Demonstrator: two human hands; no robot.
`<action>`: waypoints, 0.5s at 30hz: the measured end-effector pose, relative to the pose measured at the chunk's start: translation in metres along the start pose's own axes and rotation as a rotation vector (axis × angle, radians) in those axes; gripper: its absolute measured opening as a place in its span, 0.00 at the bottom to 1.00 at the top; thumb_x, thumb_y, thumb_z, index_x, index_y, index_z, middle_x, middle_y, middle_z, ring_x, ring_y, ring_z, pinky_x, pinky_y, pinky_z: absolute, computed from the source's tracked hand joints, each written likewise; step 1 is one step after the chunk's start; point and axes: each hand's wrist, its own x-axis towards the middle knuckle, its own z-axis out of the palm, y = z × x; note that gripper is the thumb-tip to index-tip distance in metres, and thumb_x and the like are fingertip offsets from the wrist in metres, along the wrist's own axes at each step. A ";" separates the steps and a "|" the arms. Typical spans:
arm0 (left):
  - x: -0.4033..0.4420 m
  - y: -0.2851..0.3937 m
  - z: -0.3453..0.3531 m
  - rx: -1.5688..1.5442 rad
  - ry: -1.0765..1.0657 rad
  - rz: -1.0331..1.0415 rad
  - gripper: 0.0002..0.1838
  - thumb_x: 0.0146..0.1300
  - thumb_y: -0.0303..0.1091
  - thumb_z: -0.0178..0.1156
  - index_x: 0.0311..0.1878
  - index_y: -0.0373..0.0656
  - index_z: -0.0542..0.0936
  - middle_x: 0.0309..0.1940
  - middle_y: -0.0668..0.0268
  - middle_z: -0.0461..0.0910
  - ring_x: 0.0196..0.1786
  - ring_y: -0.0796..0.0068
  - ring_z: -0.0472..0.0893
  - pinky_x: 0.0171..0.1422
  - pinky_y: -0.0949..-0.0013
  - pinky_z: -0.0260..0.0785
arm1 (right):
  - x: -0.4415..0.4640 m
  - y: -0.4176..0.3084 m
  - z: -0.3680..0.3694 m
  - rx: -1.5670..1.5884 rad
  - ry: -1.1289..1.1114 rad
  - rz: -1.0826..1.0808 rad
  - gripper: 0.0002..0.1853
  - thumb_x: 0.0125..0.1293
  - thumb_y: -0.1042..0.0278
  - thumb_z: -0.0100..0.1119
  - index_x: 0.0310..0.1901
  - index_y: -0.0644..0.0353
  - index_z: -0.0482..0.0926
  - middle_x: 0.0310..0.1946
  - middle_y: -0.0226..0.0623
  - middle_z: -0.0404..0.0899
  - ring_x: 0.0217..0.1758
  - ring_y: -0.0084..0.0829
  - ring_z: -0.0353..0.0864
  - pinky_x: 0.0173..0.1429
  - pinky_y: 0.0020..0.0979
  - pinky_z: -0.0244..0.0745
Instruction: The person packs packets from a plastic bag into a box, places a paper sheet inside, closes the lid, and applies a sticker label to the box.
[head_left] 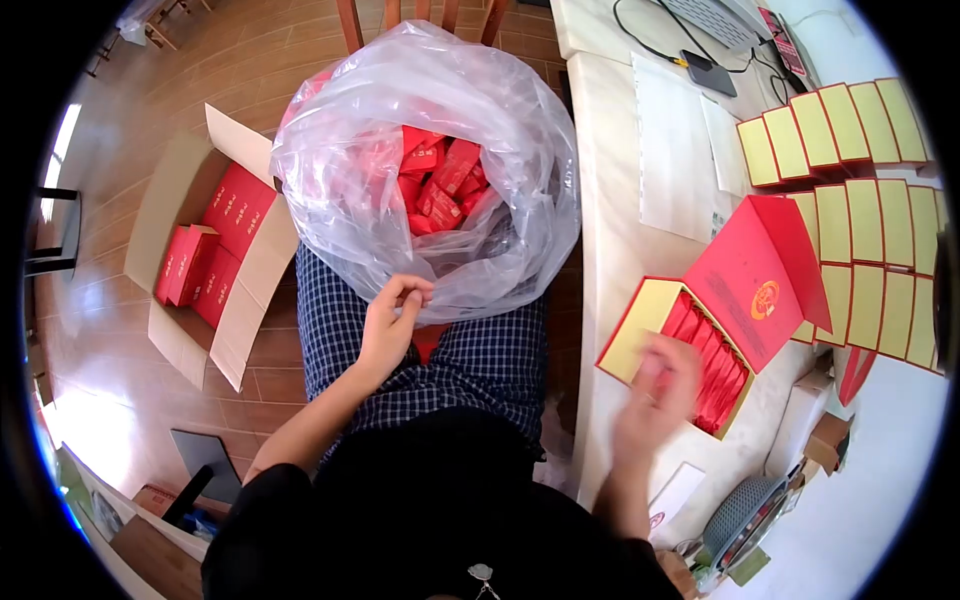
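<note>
A large clear plastic bag (330, 190) stands open between my knees, with several red foil packets (440, 185) inside. At its near side, my left hand (393, 325) has its fingers curled together against the plastic. My right hand (660, 395) is smeared by motion over the near left edge of an open gift box (632, 325); its fingers cannot be read. The box is yellow inside, with its red lid (755, 290) tipped back and a gold emblem on the lid. Red packets (715, 365) stand in a row inside it, partly hidden by my right hand.
Stacked yellow-and-red boxes (850, 220) fill the right side of the pale table (615, 130). White paper sheets (675, 150) lie behind the gift box. On the floor at left, an open cardboard carton (160, 230) holds red boxes. A grey basket (735, 510) stands at the lower right.
</note>
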 end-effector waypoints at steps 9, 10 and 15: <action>0.008 -0.001 -0.044 -0.270 0.166 -0.037 0.07 0.71 0.25 0.49 0.46 0.37 0.77 0.35 0.67 0.78 0.41 0.81 0.75 0.51 0.76 0.67 | 0.038 0.026 0.321 0.642 -0.316 0.701 0.13 0.67 0.68 0.58 0.50 0.65 0.74 0.40 0.37 0.78 0.39 0.25 0.76 0.45 0.28 0.72; 0.009 -0.002 -0.048 -0.299 0.189 -0.047 0.07 0.70 0.24 0.49 0.46 0.37 0.77 0.35 0.67 0.78 0.41 0.81 0.75 0.51 0.76 0.67 | 0.059 0.033 0.349 0.622 -0.282 0.837 0.16 0.66 0.67 0.59 0.52 0.65 0.73 0.44 0.39 0.78 0.44 0.27 0.77 0.49 0.30 0.72; -0.005 -0.020 -0.066 -0.336 0.247 -0.103 0.08 0.70 0.24 0.49 0.46 0.37 0.77 0.35 0.68 0.79 0.40 0.81 0.76 0.50 0.76 0.68 | 0.126 0.078 0.436 0.753 -0.176 0.678 0.25 0.61 0.63 0.67 0.57 0.64 0.75 0.51 0.35 0.77 0.51 0.27 0.76 0.56 0.29 0.70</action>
